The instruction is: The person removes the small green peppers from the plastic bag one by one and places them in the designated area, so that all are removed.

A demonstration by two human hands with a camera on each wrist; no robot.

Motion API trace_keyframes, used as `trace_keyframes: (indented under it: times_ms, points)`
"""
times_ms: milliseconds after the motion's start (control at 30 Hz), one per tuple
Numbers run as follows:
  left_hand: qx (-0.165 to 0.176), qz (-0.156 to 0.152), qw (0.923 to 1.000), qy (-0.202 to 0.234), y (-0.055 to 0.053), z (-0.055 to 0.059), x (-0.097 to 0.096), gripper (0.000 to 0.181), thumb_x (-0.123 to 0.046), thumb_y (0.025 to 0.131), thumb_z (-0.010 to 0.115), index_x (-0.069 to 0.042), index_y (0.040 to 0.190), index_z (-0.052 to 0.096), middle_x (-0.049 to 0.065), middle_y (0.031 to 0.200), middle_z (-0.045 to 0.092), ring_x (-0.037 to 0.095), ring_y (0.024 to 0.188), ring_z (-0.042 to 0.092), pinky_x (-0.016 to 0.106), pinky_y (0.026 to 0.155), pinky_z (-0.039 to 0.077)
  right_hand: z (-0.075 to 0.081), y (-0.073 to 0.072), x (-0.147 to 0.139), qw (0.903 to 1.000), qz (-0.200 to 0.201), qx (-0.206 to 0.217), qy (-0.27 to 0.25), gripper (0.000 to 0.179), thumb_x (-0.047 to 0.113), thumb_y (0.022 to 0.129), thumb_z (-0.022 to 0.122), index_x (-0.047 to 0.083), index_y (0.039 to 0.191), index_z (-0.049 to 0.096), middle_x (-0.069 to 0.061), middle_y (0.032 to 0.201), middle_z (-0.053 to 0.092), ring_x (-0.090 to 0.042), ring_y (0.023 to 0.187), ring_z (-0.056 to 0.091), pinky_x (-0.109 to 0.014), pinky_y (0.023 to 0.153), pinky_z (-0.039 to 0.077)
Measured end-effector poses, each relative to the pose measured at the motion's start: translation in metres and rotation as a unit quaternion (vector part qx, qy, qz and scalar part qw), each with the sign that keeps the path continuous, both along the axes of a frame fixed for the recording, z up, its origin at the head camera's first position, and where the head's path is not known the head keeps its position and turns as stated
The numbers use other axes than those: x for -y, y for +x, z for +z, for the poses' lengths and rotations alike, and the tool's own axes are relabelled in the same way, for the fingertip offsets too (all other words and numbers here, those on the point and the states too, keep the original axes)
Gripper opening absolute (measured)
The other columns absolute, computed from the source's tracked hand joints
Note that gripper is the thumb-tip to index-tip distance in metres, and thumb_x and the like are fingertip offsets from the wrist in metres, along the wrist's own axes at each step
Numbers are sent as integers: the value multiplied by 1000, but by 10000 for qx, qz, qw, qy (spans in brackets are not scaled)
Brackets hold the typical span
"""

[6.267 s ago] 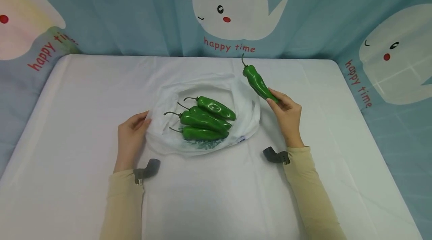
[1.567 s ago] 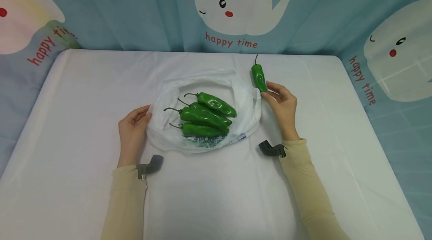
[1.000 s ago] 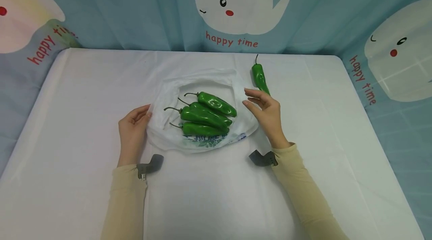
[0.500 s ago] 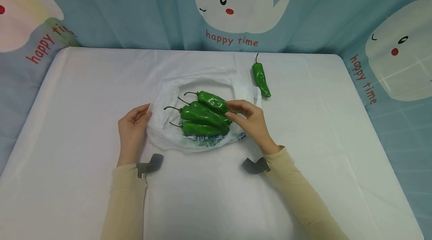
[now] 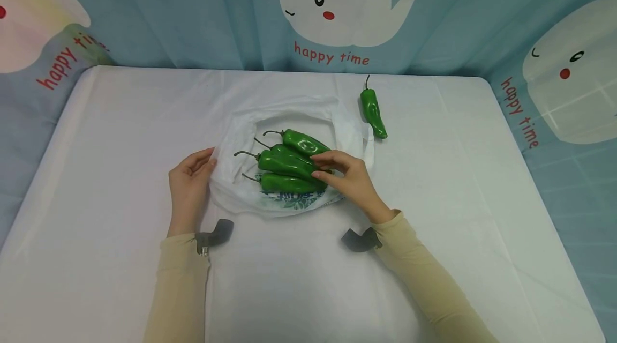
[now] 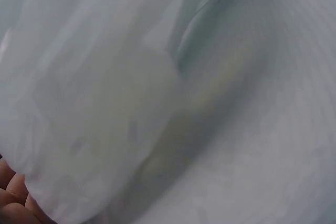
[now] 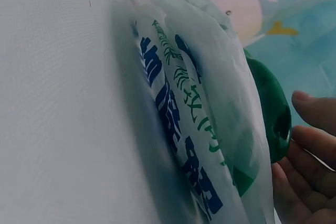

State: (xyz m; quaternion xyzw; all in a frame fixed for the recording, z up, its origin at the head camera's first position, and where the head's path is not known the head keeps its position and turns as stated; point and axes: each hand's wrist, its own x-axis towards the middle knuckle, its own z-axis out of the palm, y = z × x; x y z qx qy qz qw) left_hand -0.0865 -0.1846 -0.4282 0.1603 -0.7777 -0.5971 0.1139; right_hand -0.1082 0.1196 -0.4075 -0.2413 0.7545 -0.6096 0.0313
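A white plastic bag (image 5: 238, 198) lies with its mouth spread, and several green chili peppers (image 5: 289, 185) rest in it, stems to the left. My left hand (image 5: 189, 190) pinches the bag's left edge; in the left wrist view its curled fingers (image 6: 16, 198) show at the lower left beside the plastic. Over the peppers' right ends is my right hand (image 5: 352, 177), thumb and fingers spread about one pepper's tip. In the right wrist view the fingers reach a green pepper (image 7: 273, 111), while the thumb stands slightly off it.
One more green chili pepper (image 5: 372, 112) lies on the white tablecloth (image 5: 434, 171) just beyond the bag's right side. A blue curtain (image 5: 193, 16) with whale prints hangs behind the table's far edge.
My right hand laid a pepper down at the bag's far right, released it, and moved left and nearer to the peppers in the bag. The left hand stayed at the bag's edge.
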Motion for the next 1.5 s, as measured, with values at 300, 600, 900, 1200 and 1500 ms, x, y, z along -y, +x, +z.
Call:
trace_keyframes:
  times_ms: [300, 600, 900, 1200, 1500]
  points:
    - [-46, -7, 10000, -7, 0, 1, 0, 26, -7, 91, 63, 1, 115, 65, 13, 106, 67, 5, 91, 64, 11, 77, 48, -2, 0, 1, 9995, 146, 145, 234, 31, -3, 80, 72, -7, 109, 64, -18, 110, 64, -26, 94, 63, -34, 85, 51]
    - [-21, 7, 10000, -74, 0, 0, 0, 26, -7, 91, 62, 2, 115, 65, 14, 106, 67, 2, 90, 63, 11, 76, 48, -3, 0, 1, 9987, 145, 157, 468, 33, -1, 79, 74, -5, 111, 64, -16, 112, 64, -25, 96, 62, -32, 85, 51]
    - [30, 15, 10000, 64, 0, -1, 0, 27, -8, 91, 63, 0, 116, 65, 12, 106, 67, 2, 90, 63, 11, 76, 48, -1, 2, 3, 9973, 61, 135, 718, 33, 1, 78, 75, -5, 110, 65, -16, 111, 64, -26, 95, 62, -34, 86, 51]
    - [47, 5, 10000, -21, 0, -2, 1, 27, -8, 91, 63, 0, 116, 66, 14, 108, 67, 2, 91, 63, 11, 76, 48, -3, 1, 2, 9974, -54, 129, 707, 32, -1, 78, 75, -6, 108, 66, -17, 109, 65, -27, 96, 62, -33, 88, 50]
    - [83, -25, 10000, -14, 0, 0, 0, 27, -8, 91, 62, 0, 117, 65, 18, 111, 65, 0, 90, 62, 11, 77, 47, -3, 0, 1, 9990, -78, 166, 416, 28, 1, 80, 74, -3, 108, 68, -13, 108, 66, -23, 99, 62, -29, 89, 49]
